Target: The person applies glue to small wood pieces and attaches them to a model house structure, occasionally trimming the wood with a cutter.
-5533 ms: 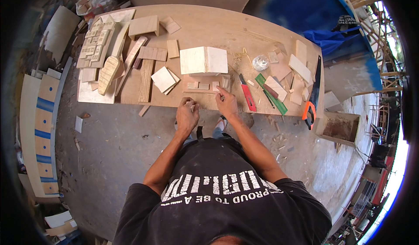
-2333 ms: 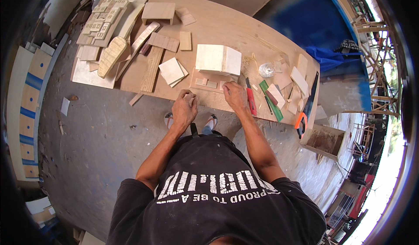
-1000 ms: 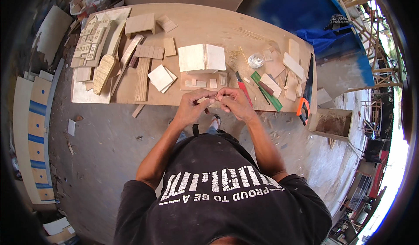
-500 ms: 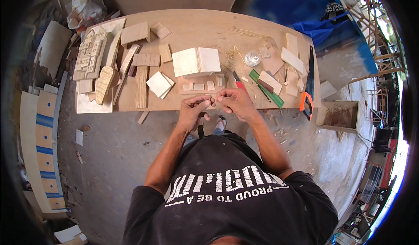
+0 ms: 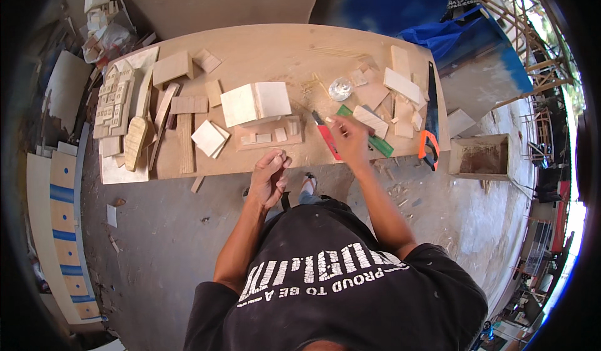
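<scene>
My left hand [image 5: 270,177] is held just off the front edge of the table, fingers pinched together; whatever lies between them is too small to make out. My right hand [image 5: 352,141] is over the table beside the red-handled knife [image 5: 328,139] and the green strip [image 5: 380,146]. Its fingers are bent and a little blurred, so its grip is unclear. In front of my hands stands a small pale wooden model with a two-panel roof [image 5: 256,103]. Its base [image 5: 293,141] carries several little wooden blocks.
A wooden building facade [image 5: 116,101] and loose boards lie on the left. A clear round container [image 5: 340,89], thin sticks [image 5: 311,86], wood offcuts [image 5: 404,85] and an orange-handled saw [image 5: 429,147] lie on the right. A box [image 5: 480,157] stands beyond the table's right end.
My hands have come apart. The right hand has moved right, over the knife and green strip; the left stays pinched near the table edge. The whole view has shifted slightly.
</scene>
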`<state>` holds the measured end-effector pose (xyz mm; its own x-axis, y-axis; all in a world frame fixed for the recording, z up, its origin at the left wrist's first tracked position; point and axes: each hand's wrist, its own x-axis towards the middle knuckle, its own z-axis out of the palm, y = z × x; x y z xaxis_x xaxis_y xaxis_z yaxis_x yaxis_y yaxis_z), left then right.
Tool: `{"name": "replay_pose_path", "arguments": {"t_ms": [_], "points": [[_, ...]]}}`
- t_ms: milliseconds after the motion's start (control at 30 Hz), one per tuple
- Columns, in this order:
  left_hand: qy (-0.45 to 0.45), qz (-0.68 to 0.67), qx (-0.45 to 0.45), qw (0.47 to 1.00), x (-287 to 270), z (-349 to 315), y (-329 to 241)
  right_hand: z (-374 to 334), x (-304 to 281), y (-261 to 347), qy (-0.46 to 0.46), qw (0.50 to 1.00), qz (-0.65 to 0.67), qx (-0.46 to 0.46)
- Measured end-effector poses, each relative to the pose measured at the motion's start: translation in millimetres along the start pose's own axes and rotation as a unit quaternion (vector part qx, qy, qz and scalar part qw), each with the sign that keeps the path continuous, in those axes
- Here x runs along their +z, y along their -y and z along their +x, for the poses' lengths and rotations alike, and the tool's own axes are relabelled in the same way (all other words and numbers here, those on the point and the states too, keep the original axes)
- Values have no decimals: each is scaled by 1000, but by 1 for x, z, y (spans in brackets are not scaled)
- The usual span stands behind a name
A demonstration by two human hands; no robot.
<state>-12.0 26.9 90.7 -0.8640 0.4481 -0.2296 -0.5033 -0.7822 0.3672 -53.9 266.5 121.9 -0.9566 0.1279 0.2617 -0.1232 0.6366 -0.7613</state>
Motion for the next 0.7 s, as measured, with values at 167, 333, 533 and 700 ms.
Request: {"name": "replay_pose_path", "arguments": {"t_ms": [167, 333, 533, 700], "points": [[-8, -37, 17, 999, -2, 0, 13, 63, -32, -89, -58, 991, -118, 26], [35, -108, 41, 993, 8, -6, 21, 107, -28, -123, 34, 972, -231, -38], [91, -166, 78, 979, 26, -12, 25, 123, -16, -151, 105, 964, -240, -45], [117, -188, 104, 969, 30, -15, 26, 124, -9, -139, 67, 969, -218, -99]]}}
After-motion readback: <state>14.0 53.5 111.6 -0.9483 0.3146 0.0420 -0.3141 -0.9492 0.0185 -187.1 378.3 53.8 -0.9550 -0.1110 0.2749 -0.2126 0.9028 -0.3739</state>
